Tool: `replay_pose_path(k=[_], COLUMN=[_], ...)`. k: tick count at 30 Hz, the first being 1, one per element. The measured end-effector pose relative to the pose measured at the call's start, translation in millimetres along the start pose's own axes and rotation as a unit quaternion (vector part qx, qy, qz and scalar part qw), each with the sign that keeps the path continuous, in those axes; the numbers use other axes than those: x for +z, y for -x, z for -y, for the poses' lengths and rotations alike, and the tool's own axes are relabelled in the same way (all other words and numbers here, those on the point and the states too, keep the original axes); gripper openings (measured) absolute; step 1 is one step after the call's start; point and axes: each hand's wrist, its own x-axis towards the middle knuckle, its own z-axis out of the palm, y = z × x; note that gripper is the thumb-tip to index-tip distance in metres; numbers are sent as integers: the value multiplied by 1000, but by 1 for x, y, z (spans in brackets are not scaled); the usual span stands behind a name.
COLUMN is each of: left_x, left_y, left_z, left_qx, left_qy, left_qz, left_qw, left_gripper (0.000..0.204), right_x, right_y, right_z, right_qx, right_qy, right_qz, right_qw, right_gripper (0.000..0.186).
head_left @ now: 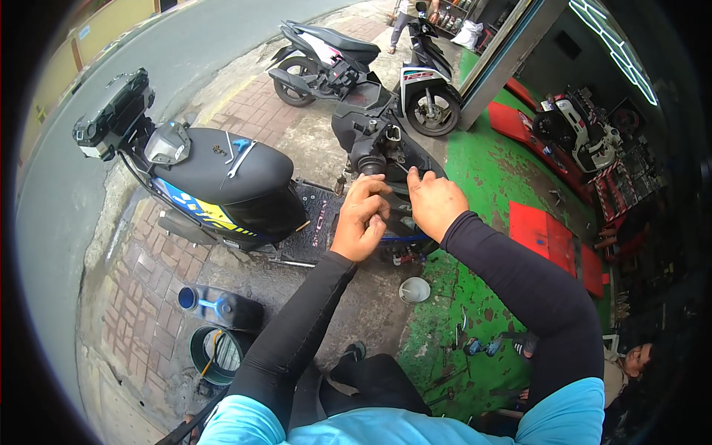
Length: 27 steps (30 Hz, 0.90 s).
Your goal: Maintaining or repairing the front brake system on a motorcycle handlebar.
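My left hand (361,220) is curled, its fingertips close to a black ribbed round part (368,162) on the stripped front end of a scooter (358,122). What its fingers hold, if anything, is hidden. Just to its right, my right hand (437,204) is closed, thumb and forefinger pinched beside the same front end. A thin metal piece (401,167) shows by these fingertips, too small to name. On the scooter's black seat (256,172) lie a combination wrench (242,159), a blue-handled tool (240,144) and several small fasteners (219,150).
Another scooter (330,63) stands beyond, near a person's legs (397,33). A dark jerrycan (230,308) and green bucket (199,348) are at lower left. A white tub (414,290) sits between floor sections. Red ramps (545,237) stand right; another person (630,371) is lower right.
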Motion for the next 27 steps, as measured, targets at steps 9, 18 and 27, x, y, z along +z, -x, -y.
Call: replay_pose_path(k=[9, 18, 27], left_x=[15, 0, 3], left_y=[-5, -38, -41], left_z=[-23, -20, -22], left_qx=[-355, -537, -540], left_qy=[161, 257, 198], left_qz=[-71, -4, 22], left_qw=[918, 803, 818], left_gripper=[68, 39, 47], right_x=[-11, -40, -49], right_y=[-22, -46, -58], right_z=[8, 6, -14], right_qx=[45, 58, 19], right_qy=[-33, -72, -36], right_qz=[30, 119, 190], right_qw=[998, 989, 981], right_gripper=[44, 24, 24])
